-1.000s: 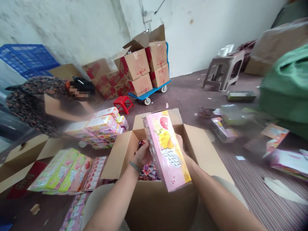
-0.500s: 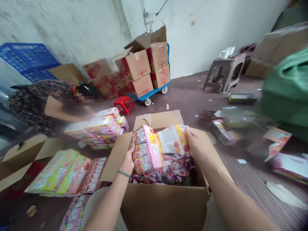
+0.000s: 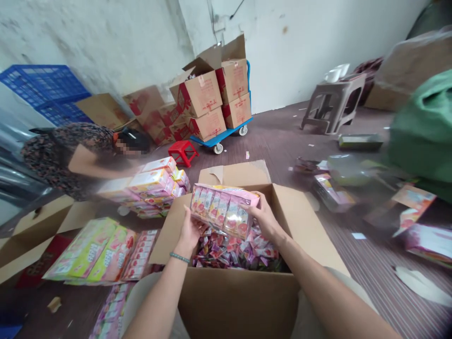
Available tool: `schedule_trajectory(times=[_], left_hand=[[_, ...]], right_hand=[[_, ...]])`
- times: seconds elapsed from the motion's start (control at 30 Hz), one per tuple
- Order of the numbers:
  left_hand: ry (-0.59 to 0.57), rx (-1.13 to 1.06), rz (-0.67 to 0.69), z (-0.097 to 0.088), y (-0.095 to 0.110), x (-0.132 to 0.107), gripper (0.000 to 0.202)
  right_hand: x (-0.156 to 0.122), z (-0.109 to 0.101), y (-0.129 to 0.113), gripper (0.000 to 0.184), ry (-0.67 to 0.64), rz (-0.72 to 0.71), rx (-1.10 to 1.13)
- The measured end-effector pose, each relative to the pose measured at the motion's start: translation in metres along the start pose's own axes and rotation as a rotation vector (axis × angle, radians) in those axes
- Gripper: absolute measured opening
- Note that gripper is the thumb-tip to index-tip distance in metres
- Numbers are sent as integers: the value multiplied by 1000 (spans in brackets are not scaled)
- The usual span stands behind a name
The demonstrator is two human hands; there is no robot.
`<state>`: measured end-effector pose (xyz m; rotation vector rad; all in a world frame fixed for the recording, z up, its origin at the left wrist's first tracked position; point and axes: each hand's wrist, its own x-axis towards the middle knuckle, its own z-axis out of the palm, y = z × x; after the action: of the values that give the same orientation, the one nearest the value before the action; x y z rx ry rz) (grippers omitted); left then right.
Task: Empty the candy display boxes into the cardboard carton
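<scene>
Between both hands, over an open cardboard carton [image 3: 240, 296], is a clear-windowed pack of small sachets [image 3: 221, 209], tilted with its sachet side toward me. My left hand [image 3: 190, 230] grips its left end from below, fingers partly hidden beneath it. At the other end, my right hand [image 3: 264, 219] is closed on the pack, thumb across the front. Underneath, many loose purple and pink sachets [image 3: 236, 249] fill the carton, whose flaps stand folded outward.
Flat packs [image 3: 92, 254] lie at my left, near stacked boxes [image 3: 148, 183] where another person [image 3: 77, 150] bends over. A red stool [image 3: 183, 153] and a loaded blue trolley [image 3: 222, 132] stand ahead. Opened packaging [image 3: 332, 190] and a green sack [image 3: 423, 136] are at right.
The pack has turned so its row of sachets faces me, with the white and yellow printed panel now out of sight. My right hand has moved left and slightly down.
</scene>
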<state>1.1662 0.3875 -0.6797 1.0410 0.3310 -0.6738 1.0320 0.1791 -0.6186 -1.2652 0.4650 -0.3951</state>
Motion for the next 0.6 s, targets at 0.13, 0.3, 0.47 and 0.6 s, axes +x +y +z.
schedule_trajectory(times=[0.13, 0.3, 0.47, 0.6], left_hand=[[-235, -94, 118, -8, 27, 2, 78], [-293, 87, 162, -7, 58, 3, 72], [-188, 416, 176, 3, 41, -11, 74], [-149, 638, 316, 7, 34, -20, 84]], right_hand=[[1, -2, 2, 69, -98, 59, 90], [1, 0, -5, 95, 10, 85, 133], [-3, -5, -20, 94, -59, -60, -279], [0, -8, -20, 85, -69, -104, -420]])
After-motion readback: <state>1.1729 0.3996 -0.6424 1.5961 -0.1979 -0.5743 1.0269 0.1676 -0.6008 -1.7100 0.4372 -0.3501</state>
